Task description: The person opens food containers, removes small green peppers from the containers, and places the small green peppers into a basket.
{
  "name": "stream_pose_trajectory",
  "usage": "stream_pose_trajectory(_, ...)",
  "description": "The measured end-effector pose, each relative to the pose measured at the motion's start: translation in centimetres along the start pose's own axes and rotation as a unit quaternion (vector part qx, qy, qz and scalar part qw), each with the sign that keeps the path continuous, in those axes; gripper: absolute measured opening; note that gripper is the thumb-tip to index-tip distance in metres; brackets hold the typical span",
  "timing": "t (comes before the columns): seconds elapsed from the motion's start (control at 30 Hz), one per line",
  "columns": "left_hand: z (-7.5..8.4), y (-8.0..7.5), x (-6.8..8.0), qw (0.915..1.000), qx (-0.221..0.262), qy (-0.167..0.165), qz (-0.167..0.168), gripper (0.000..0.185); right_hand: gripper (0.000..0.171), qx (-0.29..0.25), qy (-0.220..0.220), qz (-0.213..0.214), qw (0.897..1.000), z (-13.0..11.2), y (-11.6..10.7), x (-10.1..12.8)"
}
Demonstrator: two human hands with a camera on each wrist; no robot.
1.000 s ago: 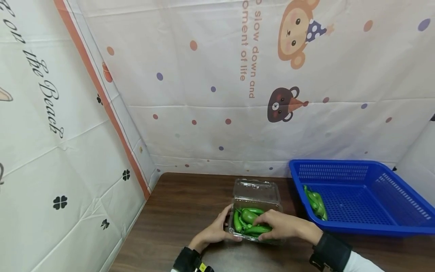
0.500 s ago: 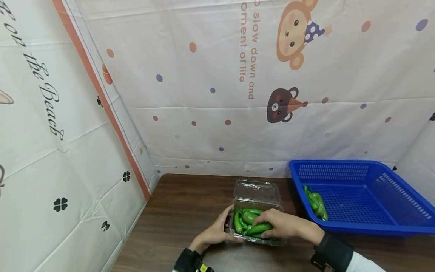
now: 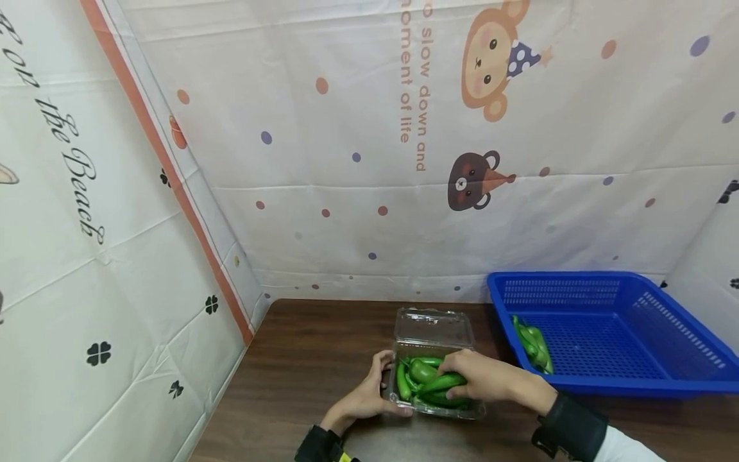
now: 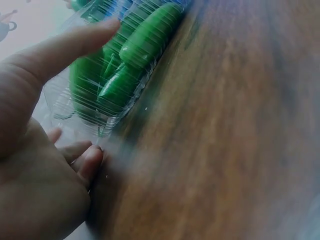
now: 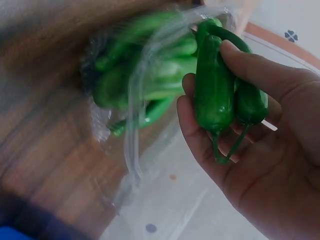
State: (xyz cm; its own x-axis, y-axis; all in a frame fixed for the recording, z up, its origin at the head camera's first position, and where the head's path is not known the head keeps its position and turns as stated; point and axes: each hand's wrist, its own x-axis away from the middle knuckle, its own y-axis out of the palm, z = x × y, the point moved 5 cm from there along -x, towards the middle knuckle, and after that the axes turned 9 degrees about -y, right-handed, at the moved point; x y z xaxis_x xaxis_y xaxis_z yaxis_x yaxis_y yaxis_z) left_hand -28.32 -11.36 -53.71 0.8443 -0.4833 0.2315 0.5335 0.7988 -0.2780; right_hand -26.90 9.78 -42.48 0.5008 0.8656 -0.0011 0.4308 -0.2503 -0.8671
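A clear plastic clamshell box (image 3: 434, 359) with its hinged lid (image 3: 434, 326) thrown back stands on the dark wood-grain surface (image 3: 300, 372), near the front edge, and it is heaped with glossy green chilli peppers (image 3: 417, 378). The left hand (image 3: 362, 396) steadies the box from its left side — the thumb lies along the transparent wall while the other fingers (image 4: 90, 159) curl against the lower corner, so the hand is clamped lightly round the box itself. The right hand (image 3: 489, 380) reaches in from the other side and its fingers (image 5: 260, 75) are closed on two smooth green peppers (image 5: 220, 85), pinched side by side between thumb and fingertips, stems pointing down toward the palm (the right wrist view shows them just clear of the heap, though that view is blurred). A black cuff (image 3: 568, 428) shows at the right wrist. To the right of the box, apart from it, sits a blue perforated plastic basket (image 3: 664, 378) — a few more green peppers (image 3: 532, 343) lie along its left inner wall. Printed white cloth panels (image 3: 358, 192) with dots and cartoon animals hang behind and to the left.
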Motion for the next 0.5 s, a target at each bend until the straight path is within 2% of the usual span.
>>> stream_pose_trajectory(0.1, 0.0, 0.0, 0.0, 0.9996, 0.006, 0.016, -0.021, 0.123, 0.02, 0.011, 0.007, 0.014, 1.0, -0.1, -0.9, 0.4)
stream_pose_trajectory(0.2, 0.0, 0.0, 0.1, 0.9994, -0.002, 0.016, -0.03, 0.133, 0.019, 0.022, 0.006, 0.034, 0.999, -0.3, -1.9, 0.9)
stream_pose_trajectory(0.5, 0.5, 0.4, -0.2, 0.9996, -0.022, 0.017, -0.004, 0.133, 0.017, 0.01, 0.032, 0.093, 0.995, 0.0, -4.1, 2.3)
